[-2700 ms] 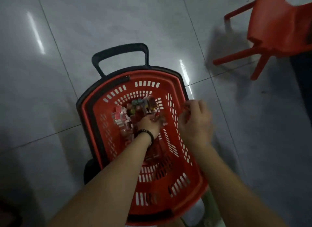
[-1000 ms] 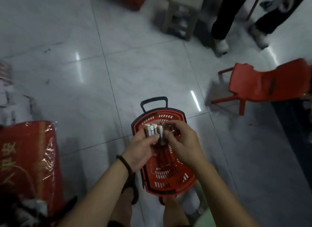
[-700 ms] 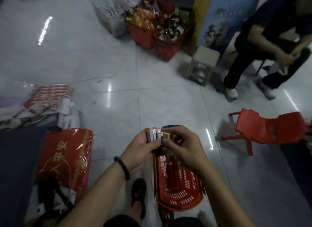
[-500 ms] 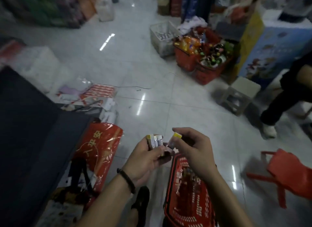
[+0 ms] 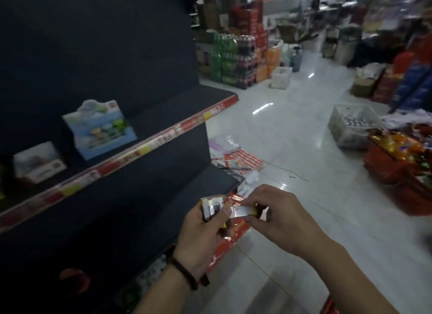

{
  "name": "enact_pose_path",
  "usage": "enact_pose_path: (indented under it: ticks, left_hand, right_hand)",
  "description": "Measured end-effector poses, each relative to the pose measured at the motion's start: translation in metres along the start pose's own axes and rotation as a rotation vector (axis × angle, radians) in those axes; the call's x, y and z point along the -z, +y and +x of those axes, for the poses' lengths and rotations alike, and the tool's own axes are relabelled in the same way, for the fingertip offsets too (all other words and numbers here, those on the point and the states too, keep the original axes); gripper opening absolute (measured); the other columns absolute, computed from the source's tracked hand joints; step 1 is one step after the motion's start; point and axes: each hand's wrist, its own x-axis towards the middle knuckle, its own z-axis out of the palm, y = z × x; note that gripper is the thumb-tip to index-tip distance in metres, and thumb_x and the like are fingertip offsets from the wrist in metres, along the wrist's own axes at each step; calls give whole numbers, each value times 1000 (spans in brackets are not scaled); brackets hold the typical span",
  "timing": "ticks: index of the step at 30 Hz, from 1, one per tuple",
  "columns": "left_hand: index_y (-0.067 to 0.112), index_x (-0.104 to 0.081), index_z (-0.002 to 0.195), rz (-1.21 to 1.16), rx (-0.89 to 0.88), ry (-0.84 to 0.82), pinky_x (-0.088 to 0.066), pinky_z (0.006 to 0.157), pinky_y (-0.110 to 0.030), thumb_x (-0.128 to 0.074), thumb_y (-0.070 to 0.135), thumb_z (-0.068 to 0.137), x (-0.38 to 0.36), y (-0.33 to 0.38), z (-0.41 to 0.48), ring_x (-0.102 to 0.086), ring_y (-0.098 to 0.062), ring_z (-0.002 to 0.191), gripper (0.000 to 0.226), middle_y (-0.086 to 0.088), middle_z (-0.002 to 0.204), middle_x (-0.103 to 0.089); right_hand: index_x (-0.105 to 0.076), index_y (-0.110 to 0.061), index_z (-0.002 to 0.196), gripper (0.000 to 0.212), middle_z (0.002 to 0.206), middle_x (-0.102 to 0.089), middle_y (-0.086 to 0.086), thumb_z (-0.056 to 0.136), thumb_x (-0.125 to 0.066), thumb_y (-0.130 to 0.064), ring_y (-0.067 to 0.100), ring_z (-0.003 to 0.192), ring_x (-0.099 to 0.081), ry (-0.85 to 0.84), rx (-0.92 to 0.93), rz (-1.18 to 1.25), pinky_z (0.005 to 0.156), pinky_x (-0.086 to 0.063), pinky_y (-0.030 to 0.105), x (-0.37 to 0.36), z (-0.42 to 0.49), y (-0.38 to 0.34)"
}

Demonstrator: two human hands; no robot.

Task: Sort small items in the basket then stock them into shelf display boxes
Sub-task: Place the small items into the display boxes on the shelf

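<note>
My left hand (image 5: 201,234) grips a small stack of packets (image 5: 211,207), held upright in front of the dark shelf. My right hand (image 5: 278,215) pinches one single packet (image 5: 243,212) with a yellow end, just right of the stack and touching my left thumb. On the shelf board (image 5: 149,145) stand a blue display box (image 5: 100,129) and, further left, a white display box (image 5: 38,161). The red basket shows only as a sliver (image 5: 329,306) at the bottom edge.
The shelf unit fills the left half, with a red price strip along its edge. Red wrapped packs (image 5: 230,234) lie on the floor below my hands. A grey crate (image 5: 350,126) and a red basket of goods (image 5: 402,168) stand right. Stacked drinks (image 5: 233,61) stand far back.
I lifted the packets out of the basket and my view swung up and left from the floor to the shelf. My right hand has drawn one packet away from the stack.
</note>
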Motion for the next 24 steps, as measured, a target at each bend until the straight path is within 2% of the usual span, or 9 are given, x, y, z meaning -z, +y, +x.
enact_pose_path:
  ticks: [2, 4, 8, 10, 12, 14, 17, 20, 24]
  left_hand:
    - [17, -76, 106, 9, -46, 69, -53, 67, -32, -71, 6, 97, 50, 19, -5, -64, -19, 75, 15, -8, 84, -71]
    - [15, -75, 106, -21, -75, 139, -53, 68, -34, -70, 6, 98, 104, 40, -11, -64, -21, 74, 14, -10, 86, -71]
    - [8, -68, 118, -81, -122, 215, -56, 64, -33, -64, 6, 101, 216, 86, -32, -68, -26, 75, 18, -20, 93, -73]
    - [9, -68, 119, -45, -156, 257, -58, 64, -33, -64, 4, 101, 268, 104, -41, -71, -29, 75, 19, -24, 99, -74]
    - [8, -67, 116, 2, -199, 330, -59, 63, -34, -63, 3, 102, 316, 122, -49, -72, -30, 75, 15, -24, 98, -75]
    - [12, -66, 114, 98, -272, 430, -57, 60, -32, -61, 8, 104, 360, 136, -55, -70, -26, 70, 12, -16, 90, -76]
    - [33, -66, 112, 396, -411, 597, -47, 60, -25, -62, 19, 104, 417, 153, -59, -57, -10, 64, 17, 9, 70, -64]
    - [33, -67, 101, 569, -480, 769, -47, 59, -15, -72, 22, 98, 457, 168, -52, -59, -3, 67, 13, 14, 76, -66]
    - [40, -66, 102, 702, -508, 900, -49, 63, -12, -84, 19, 88, 493, 179, -17, -63, 5, 75, 31, 27, 83, -66]
  right_hand:
    - [-77, -34, 114, 25, 105, -67, -21, 89, -80, -32, -2, 91, -62, -97, 144, -155, 76, -47, 15, -23, 37, -38]
    - [-76, -35, 117, 26, 107, -69, -20, 91, -78, -38, 1, 95, -63, -168, 262, -219, 79, -48, 19, -51, 71, -83]
    - [-75, -36, 121, 29, 107, -68, -23, 92, -80, -39, -9, 93, -57, -284, 392, -188, 80, -39, 4, -117, 130, -169]
    - [-78, -33, 117, 27, 101, -66, -26, 90, -84, -34, -13, 89, -57, -292, 430, -106, 79, -41, 3, -148, 155, -206]
    - [-80, -32, 112, 25, 97, -68, -24, 88, -86, -31, -8, 87, -62, -265, 452, -40, 76, -45, 7, -177, 180, -240]
    - [-80, -34, 102, 18, 92, -71, -20, 86, -87, -31, 0, 84, -66, -233, 470, 6, 74, -52, 17, -200, 205, -271]
    - [-77, -32, 87, 12, 85, -72, -17, 84, -88, -26, 6, 80, -69, -233, 453, 82, 69, -55, 27, -228, 240, -313]
    - [-79, -30, 83, 8, 76, -68, -17, 84, -86, -26, 7, 75, -67, -256, 510, 56, 66, -51, 22, -251, 282, -347]
    - [-79, -28, 83, 5, 76, -69, -16, 86, -81, -25, 4, 73, -64, -306, 593, -41, 68, -51, 24, -278, 347, -376]
